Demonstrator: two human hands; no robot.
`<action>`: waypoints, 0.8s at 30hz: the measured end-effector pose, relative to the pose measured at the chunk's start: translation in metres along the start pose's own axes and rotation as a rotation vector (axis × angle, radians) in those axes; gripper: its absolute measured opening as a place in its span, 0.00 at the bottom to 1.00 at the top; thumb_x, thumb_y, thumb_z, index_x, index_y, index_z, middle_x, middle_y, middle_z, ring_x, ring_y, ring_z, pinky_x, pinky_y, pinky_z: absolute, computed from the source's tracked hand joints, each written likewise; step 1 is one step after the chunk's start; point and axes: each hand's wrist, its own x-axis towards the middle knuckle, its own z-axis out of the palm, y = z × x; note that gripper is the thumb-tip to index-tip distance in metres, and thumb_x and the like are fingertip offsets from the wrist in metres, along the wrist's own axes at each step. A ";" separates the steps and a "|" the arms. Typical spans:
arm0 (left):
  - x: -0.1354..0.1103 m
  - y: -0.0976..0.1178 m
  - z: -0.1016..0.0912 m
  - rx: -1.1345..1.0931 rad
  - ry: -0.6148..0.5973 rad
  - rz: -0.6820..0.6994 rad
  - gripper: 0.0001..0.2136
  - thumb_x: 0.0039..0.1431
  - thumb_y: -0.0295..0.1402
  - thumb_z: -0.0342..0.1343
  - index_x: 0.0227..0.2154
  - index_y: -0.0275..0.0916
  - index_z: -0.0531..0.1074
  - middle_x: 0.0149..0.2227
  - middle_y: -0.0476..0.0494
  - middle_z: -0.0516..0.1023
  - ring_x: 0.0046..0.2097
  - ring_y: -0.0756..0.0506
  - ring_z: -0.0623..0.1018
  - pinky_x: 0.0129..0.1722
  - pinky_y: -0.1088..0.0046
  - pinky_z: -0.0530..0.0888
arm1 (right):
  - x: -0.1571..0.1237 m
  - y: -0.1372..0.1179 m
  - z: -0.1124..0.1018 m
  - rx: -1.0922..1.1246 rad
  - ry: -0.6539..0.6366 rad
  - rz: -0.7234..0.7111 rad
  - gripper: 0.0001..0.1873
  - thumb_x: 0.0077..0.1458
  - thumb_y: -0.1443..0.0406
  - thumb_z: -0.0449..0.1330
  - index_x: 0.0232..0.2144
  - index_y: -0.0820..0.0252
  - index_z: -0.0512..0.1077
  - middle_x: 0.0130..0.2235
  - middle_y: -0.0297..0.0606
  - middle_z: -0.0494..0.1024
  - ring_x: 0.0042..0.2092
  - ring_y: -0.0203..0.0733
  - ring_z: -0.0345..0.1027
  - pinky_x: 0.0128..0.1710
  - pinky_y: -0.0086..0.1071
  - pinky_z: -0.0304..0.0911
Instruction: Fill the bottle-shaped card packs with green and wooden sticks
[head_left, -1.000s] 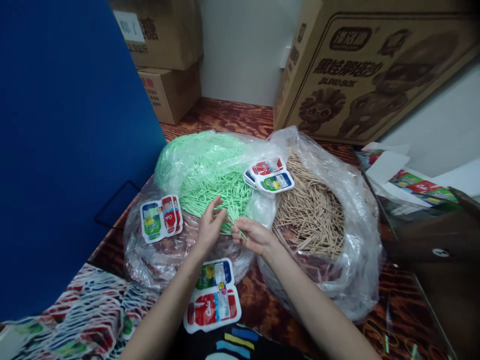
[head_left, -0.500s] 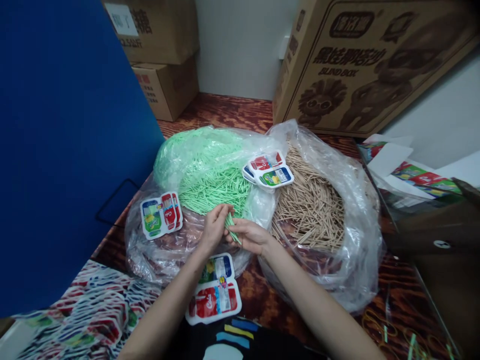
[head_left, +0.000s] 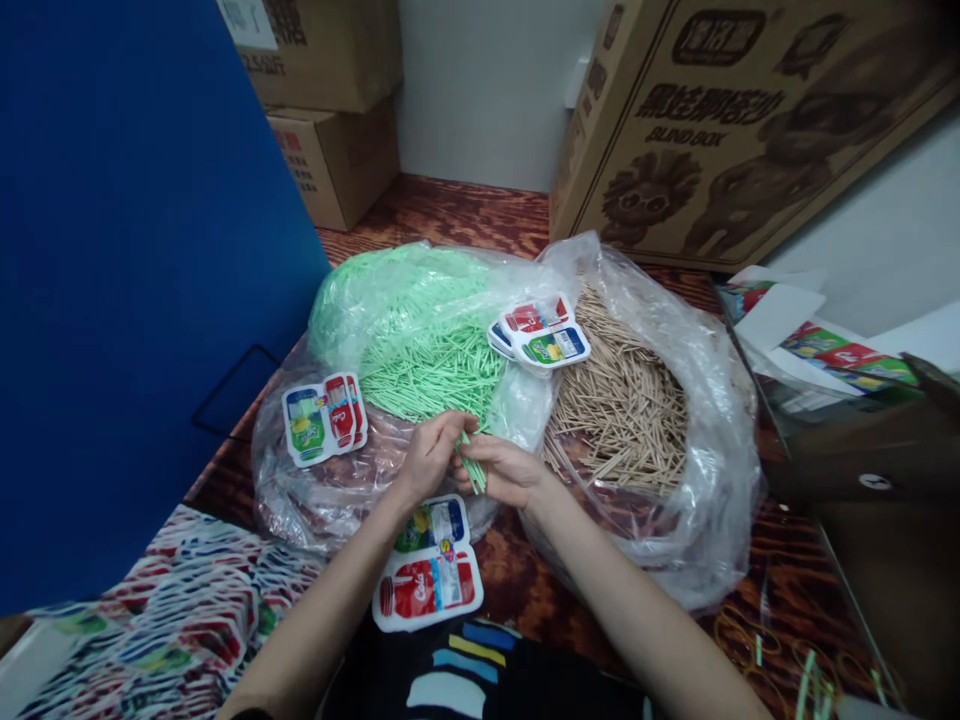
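Note:
A small bunch of thin green sticks [head_left: 473, 468] is held between my two hands, its lower ends poking out downward. My left hand [head_left: 435, 452] is closed at the top of the bunch, fingertips pinched against it. My right hand [head_left: 504, 468] curls round the bunch from the other side. Just behind them lies a heap of green sticks [head_left: 427, 375] in an open clear plastic bag [head_left: 517, 410]. Nearer my body rests a printed cola-and-lemon package [head_left: 429, 590], below my wrists. Further packages [head_left: 324, 418] lie on the bag to the left.
A second clear bag [head_left: 724, 500] of brown sticks [head_left: 622, 400] stands at right. More packages [head_left: 538, 335] sit between the bags. A blue panel [head_left: 150, 300] borders the left, above piled printed packages [head_left: 187, 620]. Cartons [head_left: 675, 130] stand behind; rubber bands [head_left: 750, 640] lie front right.
The green sticks in my hands have turned from slanting to more upright. Both hands stay close together in about the same place. The view has shifted slightly.

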 end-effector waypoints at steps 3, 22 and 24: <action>-0.010 0.001 -0.012 0.071 0.152 0.048 0.16 0.63 0.39 0.46 0.48 0.40 0.72 0.50 0.40 0.73 0.43 0.45 0.76 0.43 0.68 0.71 | -0.002 -0.001 0.006 -0.121 0.034 -0.148 0.13 0.45 0.63 0.67 0.31 0.61 0.67 0.24 0.28 0.67 0.23 0.30 0.58 0.27 0.27 0.56; -0.099 -0.014 -0.033 0.919 -0.242 -0.125 0.13 0.54 0.32 0.58 0.43 0.39 0.68 0.41 0.41 0.70 0.44 0.38 0.69 0.43 0.61 0.66 | 0.008 0.060 -0.013 -1.096 0.414 -0.725 0.09 0.61 0.65 0.49 0.32 0.59 0.67 0.33 0.37 0.71 0.39 0.42 0.65 0.42 0.34 0.59; -0.095 -0.015 -0.033 0.877 -0.238 -0.170 0.07 0.54 0.31 0.57 0.37 0.39 0.68 0.38 0.42 0.70 0.42 0.39 0.69 0.40 0.63 0.66 | 0.010 0.062 -0.016 -1.103 0.407 -0.739 0.10 0.62 0.65 0.49 0.31 0.59 0.68 0.33 0.37 0.71 0.38 0.41 0.65 0.41 0.34 0.59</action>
